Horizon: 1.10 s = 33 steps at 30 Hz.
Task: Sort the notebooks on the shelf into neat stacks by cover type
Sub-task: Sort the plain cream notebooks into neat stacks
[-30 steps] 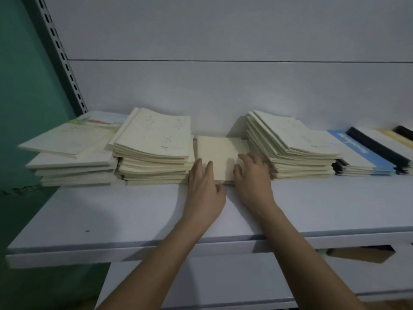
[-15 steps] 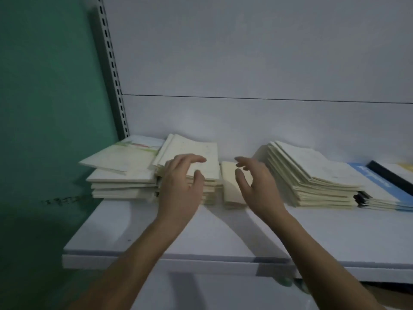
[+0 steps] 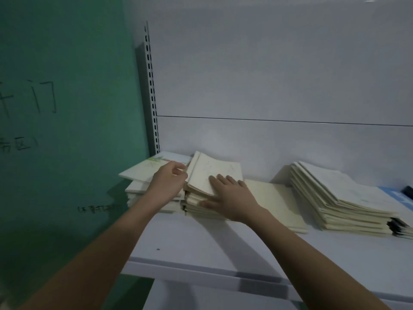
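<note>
White shelf (image 3: 201,249) — 4 cream notebook stacks (image 3: 348,204), blue-covered ones (image 3: 402,196) rightmost.

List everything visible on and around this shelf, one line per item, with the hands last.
shelf: one, white, across the lower middle.
leftmost notebook stack: one, cream with a green-printed top cover, at the shelf's left end.
second notebook stack: one, cream, right of the leftmost, top books tilted.
low notebook stack: one, plain cream, right of the second stack.
tall slanted notebook stack: one, cream, further right.
blue-covered notebooks: count unclear, blue, at the right edge.
slotted upright: one, white, left of the back panel.
green wall: one, with handwritten marks, on the left.
left hand: fingers curled at the second stack's left edge.
right hand: flat on the second stack.
</note>
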Available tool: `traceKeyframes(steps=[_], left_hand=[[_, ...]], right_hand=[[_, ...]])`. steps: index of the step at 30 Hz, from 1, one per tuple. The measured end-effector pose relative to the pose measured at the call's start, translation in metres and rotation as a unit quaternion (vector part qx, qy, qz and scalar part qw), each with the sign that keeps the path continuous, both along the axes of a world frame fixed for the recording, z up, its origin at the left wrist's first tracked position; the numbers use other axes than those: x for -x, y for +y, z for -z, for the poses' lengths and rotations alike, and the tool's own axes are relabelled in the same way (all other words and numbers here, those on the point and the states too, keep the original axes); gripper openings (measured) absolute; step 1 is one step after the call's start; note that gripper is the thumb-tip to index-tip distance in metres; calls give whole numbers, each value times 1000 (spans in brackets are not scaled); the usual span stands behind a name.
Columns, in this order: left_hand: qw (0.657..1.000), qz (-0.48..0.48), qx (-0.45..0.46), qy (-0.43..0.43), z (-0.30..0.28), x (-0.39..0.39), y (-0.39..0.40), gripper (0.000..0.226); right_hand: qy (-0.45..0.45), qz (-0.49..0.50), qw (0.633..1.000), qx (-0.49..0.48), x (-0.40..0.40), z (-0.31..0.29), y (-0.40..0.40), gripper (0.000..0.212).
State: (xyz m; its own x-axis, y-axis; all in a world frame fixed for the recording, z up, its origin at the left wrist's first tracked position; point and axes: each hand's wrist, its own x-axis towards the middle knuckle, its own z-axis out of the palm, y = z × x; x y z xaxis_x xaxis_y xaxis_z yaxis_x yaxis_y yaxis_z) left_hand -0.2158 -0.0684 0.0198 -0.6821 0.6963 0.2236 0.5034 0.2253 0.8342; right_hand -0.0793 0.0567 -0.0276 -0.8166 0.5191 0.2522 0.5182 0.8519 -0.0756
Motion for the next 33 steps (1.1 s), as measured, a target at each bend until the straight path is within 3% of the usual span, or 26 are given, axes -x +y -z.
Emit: traceKeyframes(steps=[4,6,9,11,14,16,18,20,22,25,30,33], left_hand=[[999,-13,-49,-9,4,0,-4,26],[997,-10,-66,-30,-1,-2,-2,24],[992,15,-90,-89,-15,-9,2,18],[972,49,-96,-209,-23,-11,3,22],[887,155,-63,-430,-34,-11,-1,42],[857,162,-89,-481,-36,-6,-4,42],[864,129,-101,-475,-36,2,-6,32],[879,101,-87,-458,-32,14,-10,30],[895,71,-74,-434,-29,29,-15,27],[901,46,-91,-421,-31,48,-25,18],[907,33,-103,-407,-32,70,-38,19],[907,27,-98,-408,-29,76,-42,20]], right_hand=[[36,-35,999,-14,-21,-4,-8,35],[80,-25,995,45,-29,-12,-14,35],[231,15,968,101,-27,-22,-19,38],[290,20,953,81,-19,-25,-21,38],[317,-34,945,66,-13,-27,-33,42],[291,-113,950,27,-10,-29,-41,47],[238,-176,955,-19,-6,-30,-42,46],[168,-191,967,22,-3,-36,-42,50],[131,-167,973,92,-1,-40,-38,66],[173,-101,958,203,-4,-39,-23,86],[48,-19,989,138,7,-24,0,103],[-11,-11,995,103,18,-16,2,93]])
